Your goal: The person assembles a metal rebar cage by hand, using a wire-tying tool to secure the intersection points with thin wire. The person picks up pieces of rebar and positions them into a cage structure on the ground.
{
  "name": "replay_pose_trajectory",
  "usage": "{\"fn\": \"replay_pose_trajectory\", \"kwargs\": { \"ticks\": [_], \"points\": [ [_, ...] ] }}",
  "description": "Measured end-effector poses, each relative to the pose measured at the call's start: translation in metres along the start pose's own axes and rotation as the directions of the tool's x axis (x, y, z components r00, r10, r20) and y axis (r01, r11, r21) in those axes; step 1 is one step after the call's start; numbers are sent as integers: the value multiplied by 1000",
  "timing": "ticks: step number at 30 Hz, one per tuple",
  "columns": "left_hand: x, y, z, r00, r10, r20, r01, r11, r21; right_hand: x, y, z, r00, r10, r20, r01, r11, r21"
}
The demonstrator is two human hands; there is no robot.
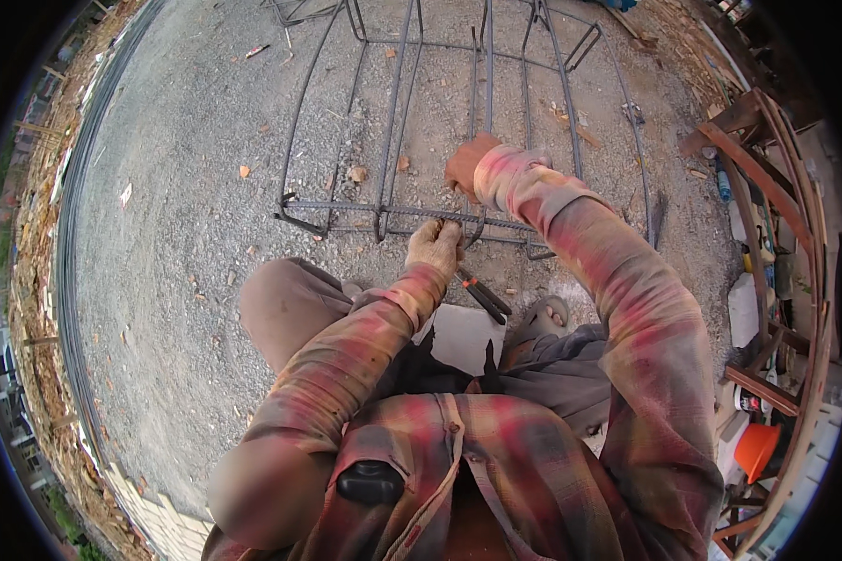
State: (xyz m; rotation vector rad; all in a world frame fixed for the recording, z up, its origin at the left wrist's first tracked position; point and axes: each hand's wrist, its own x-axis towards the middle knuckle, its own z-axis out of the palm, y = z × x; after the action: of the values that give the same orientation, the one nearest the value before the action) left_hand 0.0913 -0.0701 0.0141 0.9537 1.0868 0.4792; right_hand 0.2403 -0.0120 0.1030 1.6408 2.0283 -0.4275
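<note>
My left hand (435,245), in a pale work glove, is closed at the near end of a steel rebar cage (393,122), its fingers against the ribbed crossbar (346,206). From under this hand stick out the dark handles of a pair of pliers (485,296) with orange marks; their jaws are hidden. A little farther off and to the right, my right hand (468,166) is bare and curled around one of the long bars. Below that hand, a curved bar end (478,226) meets the crossbar.
Grey gravel (196,178) with scattered chips surrounds the cage. Long bars (79,215) lie along the left side. A wooden frame (767,178) stands at the right, with an orange container (756,451) and a blue bottle (723,182) near it. A pale slab (463,338) is between my legs.
</note>
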Motion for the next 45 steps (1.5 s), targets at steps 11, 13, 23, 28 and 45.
{"fn": "replay_pose_trajectory", "kwargs": {
  "ticks": [11,13,23,28,45],
  "points": [
    [-27,21,18,967,250,52,-249,874,417,-34,21,12,955,296,9,-267,846,461],
    [-26,18,17,966,252,48,-249,876,412,-34,20,4,956,286,55,-280,847,452],
    [0,-18,13,844,515,148,-448,525,723,-80,-19,43,975,159,153,-221,698,681],
    [0,-14,14,825,516,230,-505,491,710,-83,-45,88,930,213,-300,-174,973,153],
    [3,-4,10,933,338,122,-347,757,553,-66,-10,113,701,232,-675,-137,972,191]
  ]
}}
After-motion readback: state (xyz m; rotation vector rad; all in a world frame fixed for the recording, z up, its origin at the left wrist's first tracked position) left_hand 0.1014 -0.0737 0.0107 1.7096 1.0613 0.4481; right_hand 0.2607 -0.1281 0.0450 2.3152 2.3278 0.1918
